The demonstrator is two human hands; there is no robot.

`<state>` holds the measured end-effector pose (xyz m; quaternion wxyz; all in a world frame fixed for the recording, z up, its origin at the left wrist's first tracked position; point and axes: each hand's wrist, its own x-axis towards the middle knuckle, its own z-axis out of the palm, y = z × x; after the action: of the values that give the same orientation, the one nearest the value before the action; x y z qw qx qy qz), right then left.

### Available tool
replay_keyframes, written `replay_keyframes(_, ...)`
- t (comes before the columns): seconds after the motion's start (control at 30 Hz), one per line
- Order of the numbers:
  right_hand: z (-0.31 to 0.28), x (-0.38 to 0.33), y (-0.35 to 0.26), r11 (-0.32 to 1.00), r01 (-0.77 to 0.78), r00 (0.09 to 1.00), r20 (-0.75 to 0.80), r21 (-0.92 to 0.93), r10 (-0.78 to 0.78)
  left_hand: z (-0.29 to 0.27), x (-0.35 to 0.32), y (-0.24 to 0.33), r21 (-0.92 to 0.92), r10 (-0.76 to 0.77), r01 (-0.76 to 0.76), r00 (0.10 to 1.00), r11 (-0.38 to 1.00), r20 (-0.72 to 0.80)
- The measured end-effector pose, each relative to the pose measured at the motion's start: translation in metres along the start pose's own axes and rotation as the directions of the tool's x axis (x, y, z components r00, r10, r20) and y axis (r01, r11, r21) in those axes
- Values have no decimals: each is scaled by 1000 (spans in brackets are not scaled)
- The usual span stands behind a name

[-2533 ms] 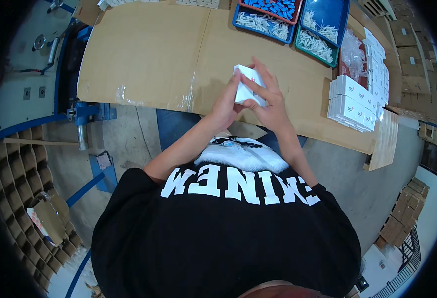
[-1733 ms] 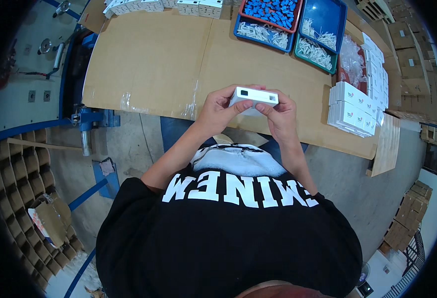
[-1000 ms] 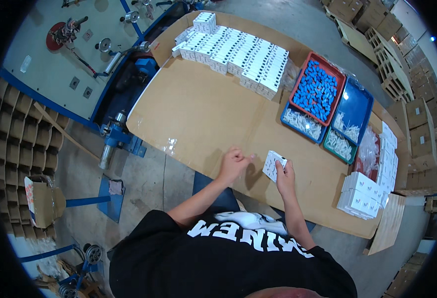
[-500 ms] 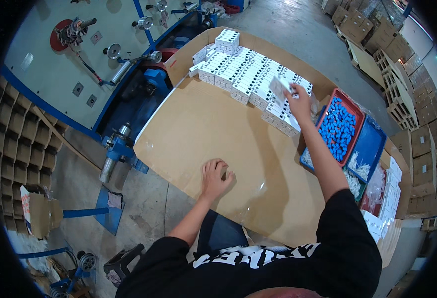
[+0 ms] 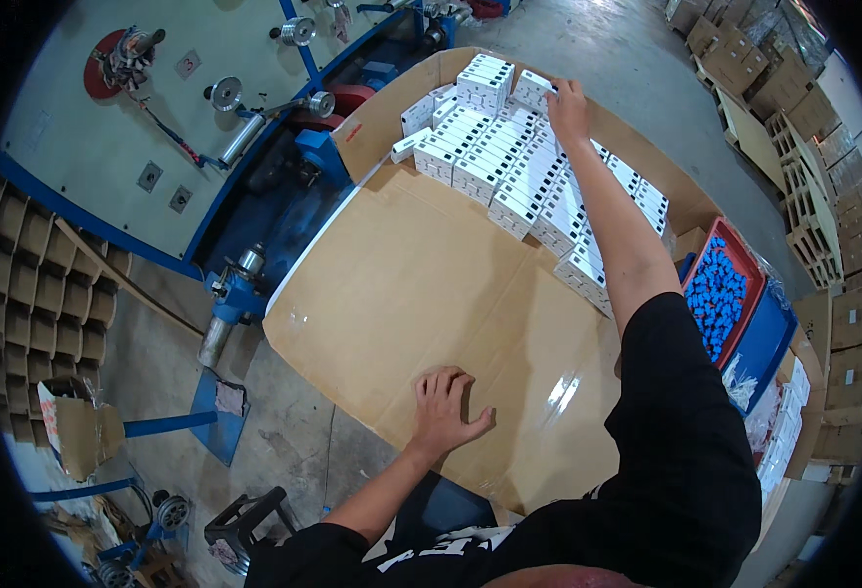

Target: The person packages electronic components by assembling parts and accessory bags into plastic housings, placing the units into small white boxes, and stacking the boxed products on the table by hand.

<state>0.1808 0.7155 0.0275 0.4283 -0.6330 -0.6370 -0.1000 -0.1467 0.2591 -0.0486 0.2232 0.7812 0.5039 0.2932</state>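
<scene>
At the far side of the cardboard-covered table (image 5: 401,255), my right hand (image 5: 569,110) reaches over rows of small white boxes (image 5: 524,181). Its fingers are closed at the end of a white box (image 5: 532,90) on top of the rows, by the raised cardboard edge. Some of its fingertips are hidden. Nearer to me, my left hand (image 5: 443,410) lies on the bare cardboard, fingers spread, holding nothing. A taller block of white boxes (image 5: 485,82) stands just left of the box at my right hand.
Right of my right arm are a red tray (image 5: 735,257) of small blue parts and a blue tray (image 5: 766,328) with white pieces. A cardboard wall (image 5: 637,162) rims the far side. Blue-framed machinery (image 5: 240,304) stands left; a dark stool (image 5: 245,524) is lower left.
My right hand has carried a white box farther away, from above the right rows to the back of the stack. My left hand has shifted slightly and its fingers have spread. The view has turned somewhat.
</scene>
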Motion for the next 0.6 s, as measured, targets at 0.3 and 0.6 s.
replay_keyframes(0.3,35,6,-9,996,-11,1000,-5,-83,10,1,-1,-3,43,-19,17,999,999,45)
replay_keyframes(0.6,7,-18,-17,1000,3,996,-86,21,-2,3,3,3,61,17,-19,999,998,33)
